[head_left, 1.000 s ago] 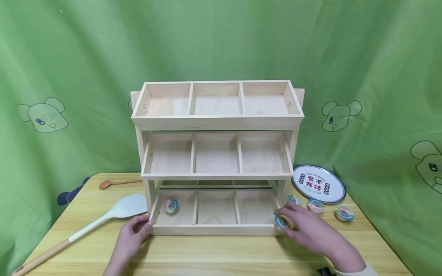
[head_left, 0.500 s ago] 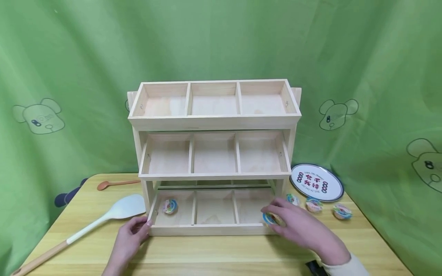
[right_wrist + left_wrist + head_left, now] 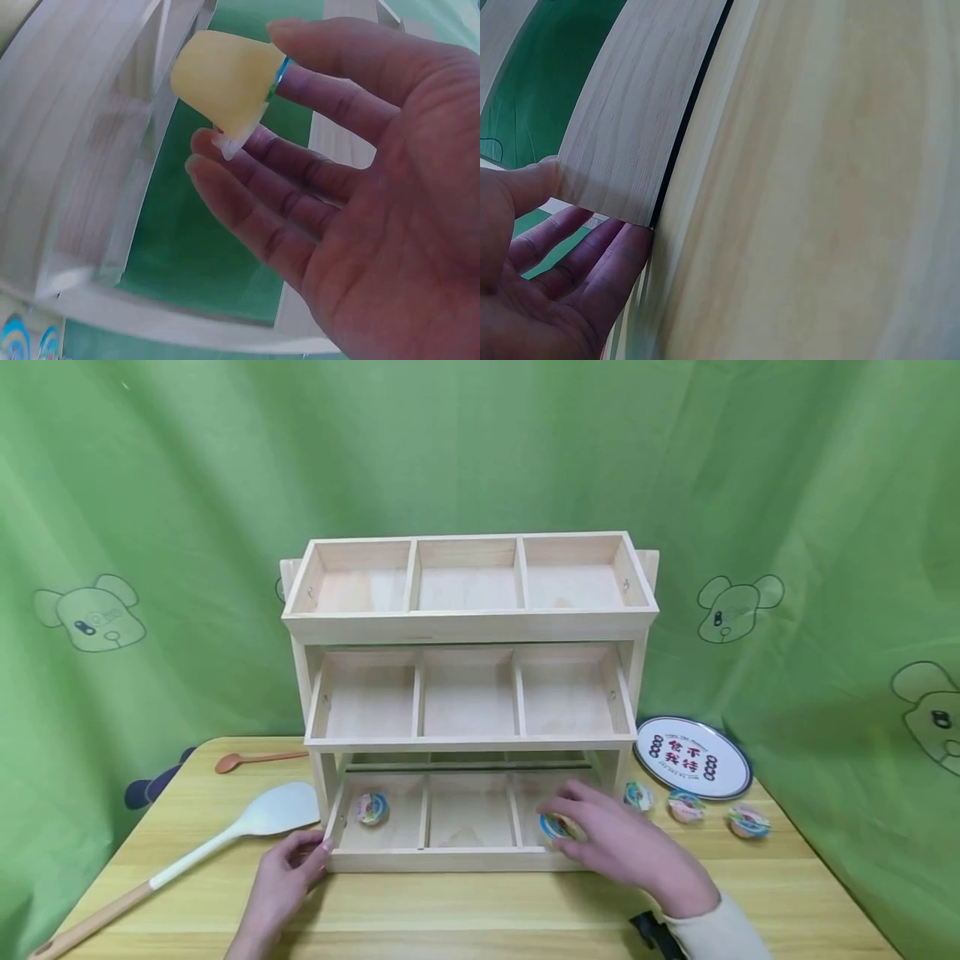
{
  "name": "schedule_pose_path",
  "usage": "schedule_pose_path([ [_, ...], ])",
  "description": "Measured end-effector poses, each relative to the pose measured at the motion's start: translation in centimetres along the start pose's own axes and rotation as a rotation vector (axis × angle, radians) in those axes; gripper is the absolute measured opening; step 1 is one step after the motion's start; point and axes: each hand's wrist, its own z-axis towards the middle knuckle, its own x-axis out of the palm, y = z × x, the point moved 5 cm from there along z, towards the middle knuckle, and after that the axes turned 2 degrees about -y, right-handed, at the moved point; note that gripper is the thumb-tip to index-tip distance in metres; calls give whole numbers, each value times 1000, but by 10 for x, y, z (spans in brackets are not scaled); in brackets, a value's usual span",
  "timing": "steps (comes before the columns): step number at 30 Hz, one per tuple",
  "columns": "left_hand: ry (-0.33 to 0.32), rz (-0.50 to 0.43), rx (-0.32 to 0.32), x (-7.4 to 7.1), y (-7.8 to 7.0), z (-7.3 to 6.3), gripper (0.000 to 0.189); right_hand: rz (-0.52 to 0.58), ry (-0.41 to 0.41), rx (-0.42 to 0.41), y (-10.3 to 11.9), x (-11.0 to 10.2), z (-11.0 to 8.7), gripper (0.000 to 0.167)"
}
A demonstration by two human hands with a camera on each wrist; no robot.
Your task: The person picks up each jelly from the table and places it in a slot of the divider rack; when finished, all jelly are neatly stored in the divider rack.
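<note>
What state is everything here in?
Pale wooden three-tier rack: upright, compartments open-topped.
Yellow blue-lidded jelly cup: pinched in right hand.
Printed-lid jelly cup in bottom tray: resting, lid on.
Three printed-lid jelly cups: on wooden table, lids on.
Left hand: gripping bottom tray's corner.
White wooden-handled spatula: lying flat.
Orange-brown spoon: lying flat.
White blue-rimmed plate: printed face showing.

The head view is bright and even, with soft shadows on the table (image 3: 450,914) near both hands; the right hand (image 3: 633,847) looks slightly soft. The left wrist view is dimmer, the left hand (image 3: 547,307) shaded. The right wrist view is hazy, wooden rack (image 3: 67,112) edges bending.
</note>
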Motion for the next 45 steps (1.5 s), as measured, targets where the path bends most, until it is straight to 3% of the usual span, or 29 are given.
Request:
schedule_pose_path([
  [8, 1, -13, -34, 1, 0, 2, 36, -3, 5, -52, 8, 3, 13, 39],
  [15, 3, -19, -24, 1, 1, 2, 36, -2, 24, -40, 12, 9, 20, 41],
  [29, -2, -18, -23, 1, 3, 2, 34, 84, 48, -113, 31, 24, 38, 40],
  [45, 0, -27, -21, 0, 3, 2, 35, 64, 58, -166, 48, 37, 55, 40],
])
